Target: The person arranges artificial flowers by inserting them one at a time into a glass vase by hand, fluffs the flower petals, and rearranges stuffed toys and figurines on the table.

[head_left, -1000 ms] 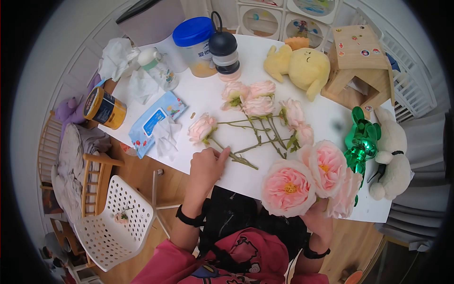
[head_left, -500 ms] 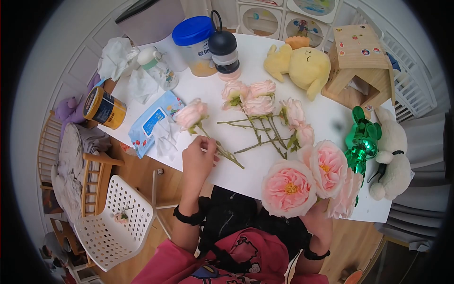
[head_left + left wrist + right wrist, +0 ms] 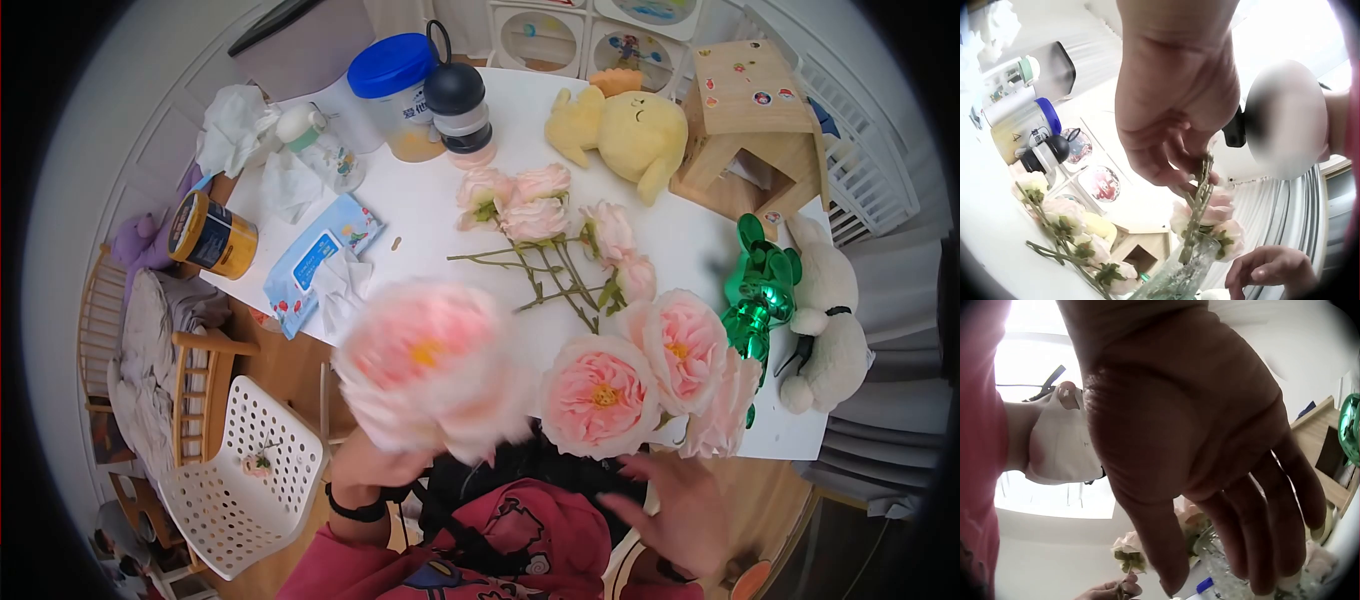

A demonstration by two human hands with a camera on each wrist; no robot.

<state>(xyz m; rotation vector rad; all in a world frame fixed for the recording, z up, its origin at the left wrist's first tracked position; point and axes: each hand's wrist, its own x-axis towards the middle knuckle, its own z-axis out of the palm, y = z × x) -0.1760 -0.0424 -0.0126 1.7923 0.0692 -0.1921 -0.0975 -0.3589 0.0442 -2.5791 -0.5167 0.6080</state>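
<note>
My left hand (image 3: pixel 380 465) holds a pale pink rose (image 3: pixel 430 360) up close to the head camera, its bloom blurred. In the left wrist view its fingers pinch the green stem (image 3: pixel 1197 215), whose lower end overlaps the clear glass vase (image 3: pixel 1179 275). Large pink roses (image 3: pixel 605 395) stand in that vase and hide it in the head view. My right hand (image 3: pixel 675 505) is spread just below these blooms, holding nothing. In the right wrist view, its straight fingers (image 3: pixel 1254 531) overlap the vase. Several cut roses (image 3: pixel 535 215) lie mid-table.
On the left are a wipes pack (image 3: pixel 325 260), a yellow tub (image 3: pixel 215 235) and a baby bottle (image 3: pixel 325 150). A blue-lidded jar (image 3: pixel 400 100) stands behind. Right are a yellow plush (image 3: pixel 640 135), a wooden house (image 3: pixel 750 130) and a shiny green figure (image 3: pixel 755 290).
My left hand has lifted the rose off the table, toward the body and up to the camera. My right hand has moved down from the vase blooms with its fingers spread.
</note>
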